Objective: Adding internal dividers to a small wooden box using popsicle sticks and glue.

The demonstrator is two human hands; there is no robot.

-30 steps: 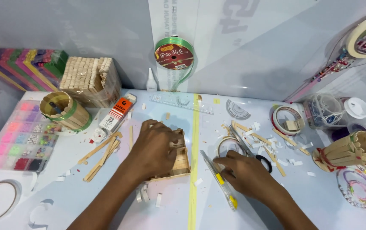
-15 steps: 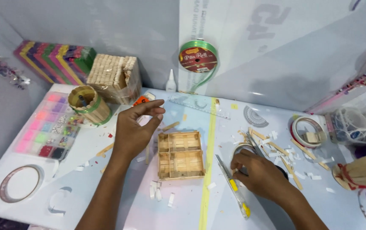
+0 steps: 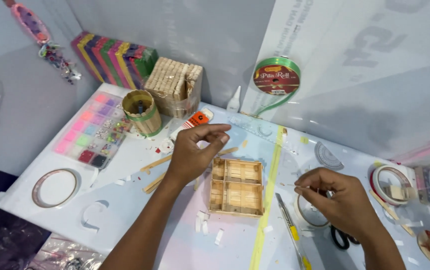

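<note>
The left hand [image 3: 192, 152] is hovering above the surface [image 3: 140, 210], its thumb and forefinger drawn together in a pinch near the tips; whether anything is caught between them cannot be told. It is hanging just beside the upper left corner of the stick tray [image 3: 237, 186], apart from it.

The tray, a shallow box of wooden sticks split into compartments, is lying flat in the middle of the surface, between the two hands. A yellow strip [image 3: 269, 195] is running past its right edge.

The right hand [image 3: 342, 200] is sitting to the right of the tray, fingers curled, thumb and forefinger pinching a thin sliver [image 3: 290, 185] that is pointing left toward the tray. Below this hand a tape roll [image 3: 307, 216] is lying, partly covered, and black scissors [image 3: 340, 239] are peeking out under the wrist. A cutter [image 3: 291, 232] with a yellow grip is lying between the tray and the right hand.

Loose sticks [image 3: 157, 172] are lying under the left forearm. Farther back a stick cup [image 3: 142, 112], a stick box [image 3: 175, 90], a bead organiser [image 3: 92, 135] and a glue tube [image 3: 195, 121] are standing. A green ribbon spool [image 3: 276, 76] is hanging on the wall.
</note>
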